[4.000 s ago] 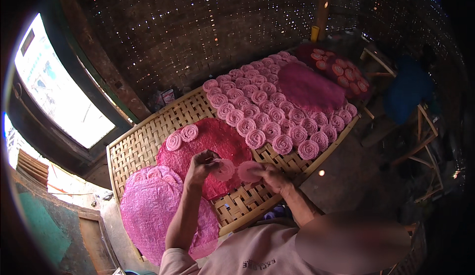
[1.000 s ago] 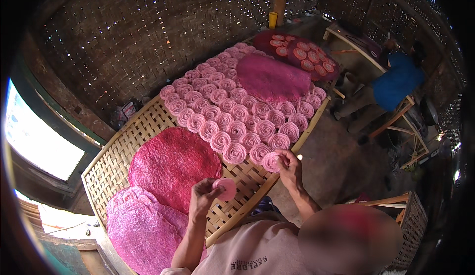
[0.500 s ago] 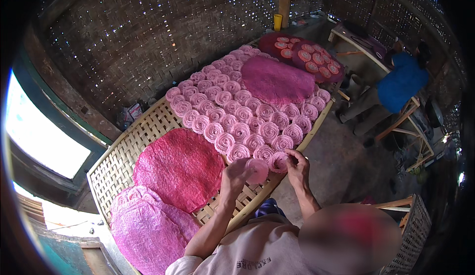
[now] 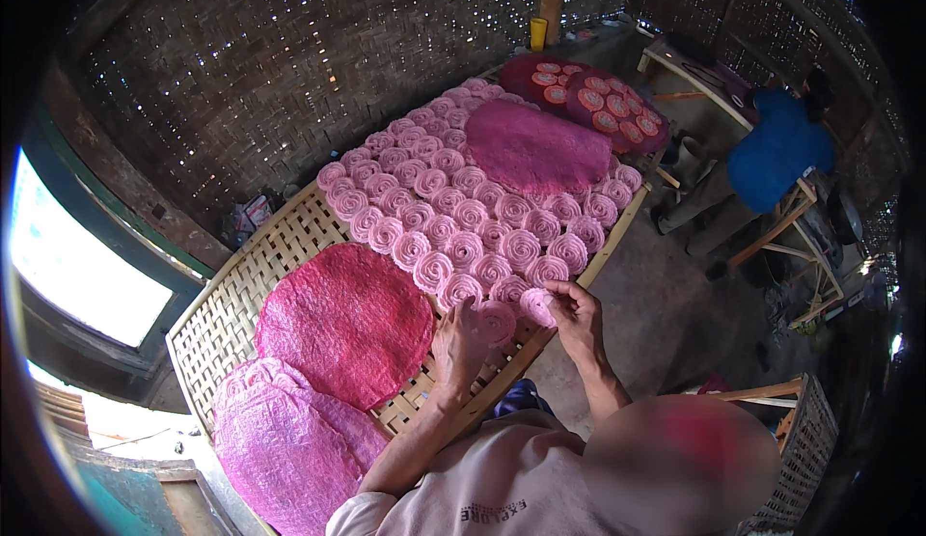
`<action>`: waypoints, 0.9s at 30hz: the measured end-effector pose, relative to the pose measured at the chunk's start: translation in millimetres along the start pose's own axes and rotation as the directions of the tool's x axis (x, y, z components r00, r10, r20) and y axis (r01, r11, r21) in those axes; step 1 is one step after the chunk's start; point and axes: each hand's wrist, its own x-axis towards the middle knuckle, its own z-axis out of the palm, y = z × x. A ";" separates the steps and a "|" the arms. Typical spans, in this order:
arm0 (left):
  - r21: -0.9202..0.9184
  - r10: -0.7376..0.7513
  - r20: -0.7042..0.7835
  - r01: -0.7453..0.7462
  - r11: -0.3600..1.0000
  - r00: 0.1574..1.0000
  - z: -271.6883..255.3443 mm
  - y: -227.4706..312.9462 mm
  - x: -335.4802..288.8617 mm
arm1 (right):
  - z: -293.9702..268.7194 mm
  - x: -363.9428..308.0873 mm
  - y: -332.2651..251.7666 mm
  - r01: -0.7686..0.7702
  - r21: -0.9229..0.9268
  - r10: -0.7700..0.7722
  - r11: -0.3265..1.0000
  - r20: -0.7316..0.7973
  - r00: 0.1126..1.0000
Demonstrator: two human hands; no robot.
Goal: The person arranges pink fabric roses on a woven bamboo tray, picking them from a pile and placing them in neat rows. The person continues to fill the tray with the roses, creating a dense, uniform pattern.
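Observation:
Rows of pink spiral rosettes [image 4: 464, 248] lie close together on a woven bamboo table [image 4: 207, 333]. At their near corner, my left hand [image 4: 455, 348] has its fingers closed at the rim of one rosette [image 4: 495, 324], beside the table's front edge. My right hand [image 4: 579, 324] pinches the right side of another pink rosette [image 4: 537, 306] between thumb and fingers. That rosette is tilted and close to the right end of the nearest row. To the left of my left hand lies a round crimson mat [image 4: 347, 329] with a rough, shiny surface.
A magenta sheet [image 4: 535, 145] covers some far rosettes. Dark red mats with round flower shapes [image 4: 617, 111] lie at the table's far end. A folded pink mat [image 4: 285, 444] sits at the near left. Beyond the right edge, a person in blue [image 4: 776, 155] bends near a wooden bench [image 4: 694, 78].
The rosette at my left hand has moved slightly forward toward the row. My right hand's rosette has shifted a little left and forward, and its tilt has changed.

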 end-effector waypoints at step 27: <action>-0.067 0.019 -0.089 -0.025 0.997 0.996 -66.2 -1.9 -22.6 | 54.3 -37.4 -23.4 0.349 -0.427 -0.358 0.834 0.064 0.932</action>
